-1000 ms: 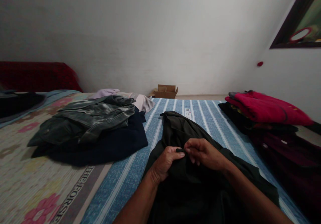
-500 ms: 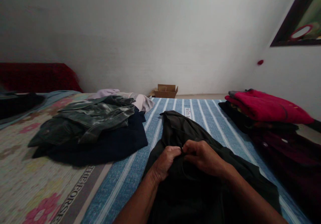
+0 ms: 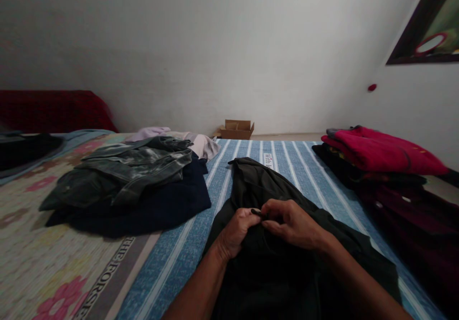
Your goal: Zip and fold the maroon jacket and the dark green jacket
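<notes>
A dark garment [image 3: 265,272], nearly black-green, lies spread on the blue striped bed cover [image 3: 179,258], its narrow end pointing away from me. Over its middle my left hand [image 3: 236,229] is closed, pinching the cloth between thumb and fingers. Close against it, my right hand [image 3: 290,222] also pinches the garment. A small dark edge of the fabric shows between the two sets of fingertips; whether it carries a button cannot be made out. The lower part of the garment is in deep shadow.
To the left rests a pile of grey-green and navy clothes [image 3: 143,181]. On the right are a folded pink-red garment [image 3: 383,150] atop dark ones and a maroon garment [image 3: 409,229]. A cardboard box [image 3: 236,130] stands by the wall beyond the bed.
My right fingertips have shifted slightly, and a dark bit of cloth edge now stands up between both hands. The garment and the piles have stayed in place.
</notes>
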`<state>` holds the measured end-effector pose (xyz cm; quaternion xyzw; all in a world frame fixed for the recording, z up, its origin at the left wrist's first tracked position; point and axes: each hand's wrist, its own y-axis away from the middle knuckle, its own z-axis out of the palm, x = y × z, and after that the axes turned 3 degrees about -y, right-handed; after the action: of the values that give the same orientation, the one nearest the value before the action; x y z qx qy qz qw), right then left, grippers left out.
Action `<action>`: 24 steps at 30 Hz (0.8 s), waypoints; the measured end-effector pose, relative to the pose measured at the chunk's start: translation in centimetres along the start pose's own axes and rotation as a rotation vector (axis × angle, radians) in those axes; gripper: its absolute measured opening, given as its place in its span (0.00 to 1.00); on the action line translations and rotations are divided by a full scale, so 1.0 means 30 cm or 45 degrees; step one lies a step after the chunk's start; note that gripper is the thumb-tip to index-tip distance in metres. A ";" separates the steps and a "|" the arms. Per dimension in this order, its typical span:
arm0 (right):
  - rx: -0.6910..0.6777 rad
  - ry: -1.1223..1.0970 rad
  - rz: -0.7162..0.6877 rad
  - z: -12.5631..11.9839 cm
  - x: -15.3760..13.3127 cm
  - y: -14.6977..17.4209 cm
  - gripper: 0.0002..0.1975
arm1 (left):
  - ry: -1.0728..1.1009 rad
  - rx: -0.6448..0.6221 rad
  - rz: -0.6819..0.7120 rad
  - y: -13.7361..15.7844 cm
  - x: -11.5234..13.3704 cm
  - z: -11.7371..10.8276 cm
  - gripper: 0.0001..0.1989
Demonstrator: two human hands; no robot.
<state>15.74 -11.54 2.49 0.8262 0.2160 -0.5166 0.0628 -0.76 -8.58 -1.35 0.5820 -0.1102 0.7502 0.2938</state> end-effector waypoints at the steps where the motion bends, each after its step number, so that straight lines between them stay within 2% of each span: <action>1: 0.040 0.088 0.002 0.004 -0.004 0.000 0.05 | -0.007 0.002 -0.010 -0.001 -0.003 -0.002 0.05; 4: 0.144 0.257 0.028 0.019 -0.011 -0.002 0.09 | -0.023 -0.010 -0.038 -0.001 -0.005 -0.002 0.06; 8: 0.173 0.298 0.006 0.027 -0.006 -0.003 0.09 | 0.063 -0.041 -0.051 0.003 -0.003 0.001 0.07; 11: 0.133 0.179 -0.022 0.018 0.006 0.002 0.07 | 0.083 -0.029 -0.047 0.003 -0.004 -0.001 0.08; 15: 0.129 -0.133 0.033 0.000 0.026 0.011 0.04 | 0.088 0.019 -0.040 0.001 0.000 -0.005 0.08; 19: 0.169 -0.357 0.034 -0.009 0.042 0.015 0.06 | 0.075 0.032 -0.047 0.003 0.007 -0.001 0.09; 24: 0.240 -0.405 -0.035 -0.007 0.053 0.014 0.07 | 0.060 0.004 -0.082 0.005 0.009 -0.002 0.08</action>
<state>16.68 -11.40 1.14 0.7333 0.1653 -0.6594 0.0115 -0.92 -8.59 -1.09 0.5678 -0.0831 0.7541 0.3193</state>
